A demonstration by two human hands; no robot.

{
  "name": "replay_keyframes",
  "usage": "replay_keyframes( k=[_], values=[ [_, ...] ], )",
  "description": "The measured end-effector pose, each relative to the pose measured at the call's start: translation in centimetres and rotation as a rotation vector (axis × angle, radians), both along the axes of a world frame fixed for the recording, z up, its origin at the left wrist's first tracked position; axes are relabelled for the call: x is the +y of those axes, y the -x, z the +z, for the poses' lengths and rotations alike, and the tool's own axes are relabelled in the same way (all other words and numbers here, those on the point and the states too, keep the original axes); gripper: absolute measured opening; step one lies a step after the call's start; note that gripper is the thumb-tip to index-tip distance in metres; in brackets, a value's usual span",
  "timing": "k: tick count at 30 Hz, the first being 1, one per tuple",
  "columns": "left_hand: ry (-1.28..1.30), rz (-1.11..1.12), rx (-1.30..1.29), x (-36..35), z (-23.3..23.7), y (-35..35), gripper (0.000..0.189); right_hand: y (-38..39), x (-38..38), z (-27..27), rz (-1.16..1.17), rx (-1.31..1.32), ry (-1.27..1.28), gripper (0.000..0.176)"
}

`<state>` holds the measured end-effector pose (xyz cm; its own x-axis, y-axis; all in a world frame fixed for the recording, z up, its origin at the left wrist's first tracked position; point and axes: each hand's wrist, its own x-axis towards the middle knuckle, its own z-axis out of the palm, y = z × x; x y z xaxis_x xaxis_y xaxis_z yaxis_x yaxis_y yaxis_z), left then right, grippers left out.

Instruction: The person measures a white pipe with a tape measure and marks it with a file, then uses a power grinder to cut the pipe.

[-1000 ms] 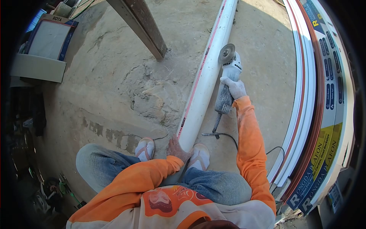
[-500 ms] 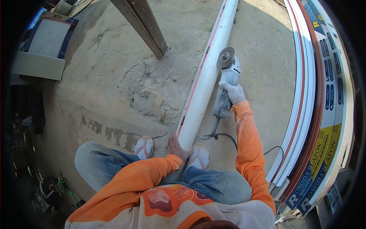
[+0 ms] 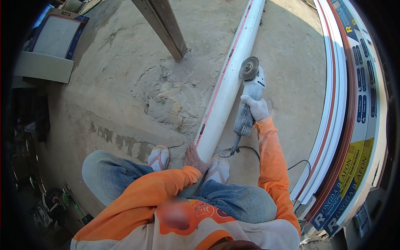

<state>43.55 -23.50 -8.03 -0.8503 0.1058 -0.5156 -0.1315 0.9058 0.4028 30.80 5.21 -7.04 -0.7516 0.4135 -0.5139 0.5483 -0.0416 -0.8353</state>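
Note:
A long white PVC pipe with a red printed line runs from between my feet to the far edge of the view. My left hand is wrapped over its near end, fingers on the left side. In my gloved right hand is a dusty grey angle grinder, gripped round the body. The grinder's cutting disc faces up at the pipe's right side, overlapping its edge in this view. A power cord trails from the grinder's back end across the ground.
A wooden post stands on the rough concrete, left of the pipe. White and brown trim strips and a long printed carton line the right side. At far left is a box marked ROTA. My sandalled feet flank the pipe end.
The grinder has come slightly back toward me along the pipe in my right hand. My left hand keeps its hold on the pipe end. The view has shifted a little.

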Motion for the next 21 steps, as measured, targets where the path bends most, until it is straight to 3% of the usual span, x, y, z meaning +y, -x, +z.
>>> replay_keyframes(
  k=[21],
  values=[
    [0.018,-0.008,0.057,0.0,-0.2,-0.4,0.111,-3.0,-2.5,2.0,-0.025,0.033,0.107,0.048]
  ],
)
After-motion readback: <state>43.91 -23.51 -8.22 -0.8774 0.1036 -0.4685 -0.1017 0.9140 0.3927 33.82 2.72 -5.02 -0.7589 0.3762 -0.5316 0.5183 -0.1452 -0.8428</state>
